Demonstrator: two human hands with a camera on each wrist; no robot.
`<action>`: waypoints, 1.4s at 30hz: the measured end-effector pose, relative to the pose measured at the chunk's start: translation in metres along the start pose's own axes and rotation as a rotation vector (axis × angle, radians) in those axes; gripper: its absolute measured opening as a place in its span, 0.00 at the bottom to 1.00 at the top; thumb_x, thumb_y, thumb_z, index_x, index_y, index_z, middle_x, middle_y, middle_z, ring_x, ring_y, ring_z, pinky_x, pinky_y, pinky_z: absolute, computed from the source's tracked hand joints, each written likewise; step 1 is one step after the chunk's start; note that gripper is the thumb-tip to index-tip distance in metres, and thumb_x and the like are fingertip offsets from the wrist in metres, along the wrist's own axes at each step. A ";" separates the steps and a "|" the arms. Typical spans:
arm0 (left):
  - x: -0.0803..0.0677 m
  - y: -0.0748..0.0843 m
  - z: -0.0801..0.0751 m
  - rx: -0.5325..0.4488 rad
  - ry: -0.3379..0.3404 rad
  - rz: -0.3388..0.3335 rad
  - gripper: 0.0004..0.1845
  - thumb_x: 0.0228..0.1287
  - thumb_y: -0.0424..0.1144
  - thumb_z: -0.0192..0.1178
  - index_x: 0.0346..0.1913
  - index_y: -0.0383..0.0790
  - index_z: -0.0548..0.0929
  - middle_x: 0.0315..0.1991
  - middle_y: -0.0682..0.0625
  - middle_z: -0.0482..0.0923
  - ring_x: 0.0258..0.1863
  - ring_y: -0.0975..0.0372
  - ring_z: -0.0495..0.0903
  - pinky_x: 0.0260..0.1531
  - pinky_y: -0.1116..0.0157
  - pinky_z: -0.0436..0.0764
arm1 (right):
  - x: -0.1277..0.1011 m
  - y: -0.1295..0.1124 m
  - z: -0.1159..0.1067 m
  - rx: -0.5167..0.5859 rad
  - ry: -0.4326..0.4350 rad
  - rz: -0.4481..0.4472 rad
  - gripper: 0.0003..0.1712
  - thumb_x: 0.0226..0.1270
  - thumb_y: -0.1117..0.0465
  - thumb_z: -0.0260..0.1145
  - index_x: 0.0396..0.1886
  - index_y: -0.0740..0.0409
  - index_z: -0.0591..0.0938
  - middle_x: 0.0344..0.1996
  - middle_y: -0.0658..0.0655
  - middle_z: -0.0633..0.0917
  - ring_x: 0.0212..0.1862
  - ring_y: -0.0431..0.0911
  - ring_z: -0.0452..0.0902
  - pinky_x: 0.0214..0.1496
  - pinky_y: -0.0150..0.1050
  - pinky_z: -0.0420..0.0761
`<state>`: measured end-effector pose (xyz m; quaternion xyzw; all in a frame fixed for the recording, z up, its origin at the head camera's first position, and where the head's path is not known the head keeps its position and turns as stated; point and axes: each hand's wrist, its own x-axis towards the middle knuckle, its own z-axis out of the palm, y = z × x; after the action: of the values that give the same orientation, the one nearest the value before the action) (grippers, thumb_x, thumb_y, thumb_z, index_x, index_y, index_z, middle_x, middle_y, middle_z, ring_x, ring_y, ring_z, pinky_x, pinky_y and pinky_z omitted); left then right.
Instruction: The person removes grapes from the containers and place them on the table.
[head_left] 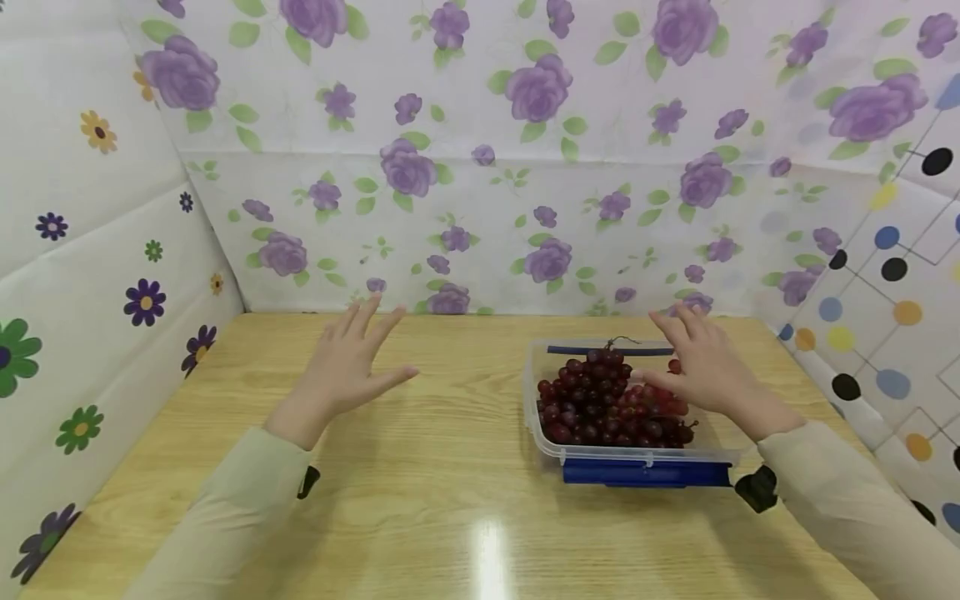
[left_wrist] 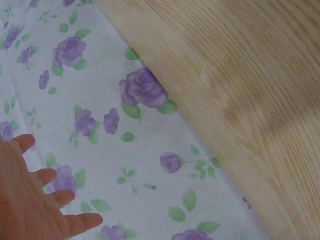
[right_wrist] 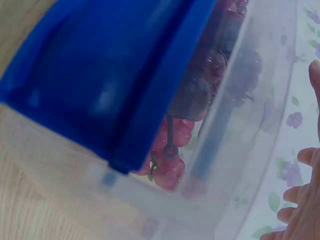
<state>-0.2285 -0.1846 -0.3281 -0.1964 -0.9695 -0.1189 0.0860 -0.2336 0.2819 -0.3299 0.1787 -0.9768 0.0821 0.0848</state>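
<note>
A clear plastic container (head_left: 547, 446) with blue side latches (head_left: 645, 472) stands on the right half of the table. Dark red grapes (head_left: 592, 400) in bunches fill much of it, with a brown stem sticking up at the back. Over the container's right part hovers my right hand (head_left: 708, 367), fingers spread and holding nothing. My left hand (head_left: 337, 367) is held above the left side of the table, fingers spread, also holding nothing. In the right wrist view the blue latch (right_wrist: 110, 80) looms large, with red grapes (right_wrist: 170, 170) showing through the plastic.
The light wooden table (head_left: 435, 500) reaches back to a wall hung with purple-rose cloth (head_left: 480, 233). A daisy-print cloth (head_left: 82, 275) hangs at the left, a dotted one (head_left: 885, 317) at the right. Each wrist wears a dark strapped device (head_left: 757, 489).
</note>
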 end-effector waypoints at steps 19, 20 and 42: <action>0.009 0.027 -0.004 -0.040 0.127 0.196 0.44 0.59 0.61 0.60 0.73 0.46 0.57 0.73 0.39 0.51 0.69 0.41 0.58 0.64 0.41 0.62 | -0.004 0.005 -0.006 0.074 -0.040 0.106 0.55 0.61 0.32 0.59 0.75 0.60 0.52 0.71 0.75 0.48 0.68 0.76 0.45 0.62 0.73 0.52; 0.009 0.028 -0.004 -0.037 0.135 0.204 0.44 0.59 0.60 0.61 0.73 0.45 0.57 0.73 0.39 0.52 0.68 0.41 0.59 0.63 0.41 0.62 | -0.005 0.006 -0.005 0.078 -0.036 0.108 0.55 0.61 0.32 0.59 0.75 0.60 0.52 0.71 0.75 0.49 0.68 0.76 0.45 0.61 0.73 0.53; 0.019 0.061 0.003 -0.016 0.286 0.357 0.39 0.59 0.56 0.62 0.68 0.40 0.66 0.67 0.37 0.64 0.63 0.44 0.68 0.61 0.46 0.69 | -0.011 0.003 -0.015 0.138 0.057 0.110 0.48 0.63 0.39 0.62 0.73 0.61 0.56 0.68 0.76 0.57 0.65 0.75 0.52 0.56 0.73 0.61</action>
<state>-0.2214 -0.1223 -0.3152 -0.3465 -0.8964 -0.1361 0.2407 -0.2226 0.2912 -0.3184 0.1278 -0.9743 0.1589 0.0951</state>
